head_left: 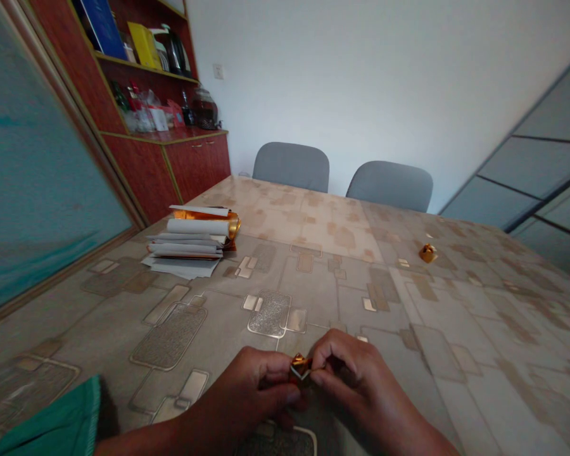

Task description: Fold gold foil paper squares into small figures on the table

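Observation:
Between my two hands is a small piece of folded gold foil paper (301, 365), with a pale edge showing on its lower side. My left hand (261, 386) pinches it from the left with thumb and fingers. From the right, my right hand (349, 367) grips its other side between thumb and forefinger. Both hands are just above the near part of the table (209, 342). Part of the folded piece is hidden behind my fingertips.
A stack of grey-backed gold foil sheets (190, 244) lies at the table's left. Toward the right sits a small folded gold piece (427, 253). Two grey chairs (292, 166) stand at the far edge. A red-brown cabinet (199, 161) with bottles and boxes is behind, left.

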Available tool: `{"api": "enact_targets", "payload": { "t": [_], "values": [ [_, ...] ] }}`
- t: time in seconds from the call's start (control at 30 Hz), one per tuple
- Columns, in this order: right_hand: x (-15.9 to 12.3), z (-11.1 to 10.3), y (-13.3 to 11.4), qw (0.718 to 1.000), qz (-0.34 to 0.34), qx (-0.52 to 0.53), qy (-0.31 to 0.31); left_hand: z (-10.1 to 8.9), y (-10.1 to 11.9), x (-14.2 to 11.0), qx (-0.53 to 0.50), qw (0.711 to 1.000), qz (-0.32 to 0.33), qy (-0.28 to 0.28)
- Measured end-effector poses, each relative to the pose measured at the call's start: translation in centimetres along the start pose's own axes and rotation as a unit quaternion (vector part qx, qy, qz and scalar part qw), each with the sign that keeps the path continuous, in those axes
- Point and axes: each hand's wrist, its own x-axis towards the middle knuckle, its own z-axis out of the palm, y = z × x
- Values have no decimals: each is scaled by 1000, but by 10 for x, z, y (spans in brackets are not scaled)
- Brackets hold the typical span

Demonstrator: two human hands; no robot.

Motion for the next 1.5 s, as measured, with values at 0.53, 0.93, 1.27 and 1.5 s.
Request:
{"api": "enact_targets", "payload": {
  "t": [0.53, 0.93, 1.27, 1.5],
  "values": [
    [-2, 5, -1, 992, -77, -89, 39, 0, 3, -1, 15, 1000, 21, 13],
    [-2, 7, 6, 995, -89, -30, 39, -2, 1, -1, 20, 999, 23, 14],
    [-1, 8, 10, 999, -39, -8, 31, -4, -6, 0, 41, 999, 30, 11],
    [3, 15, 7, 999, -23, 2, 45, -2, -5, 2, 4, 1000, 21, 14]
  ]
}}
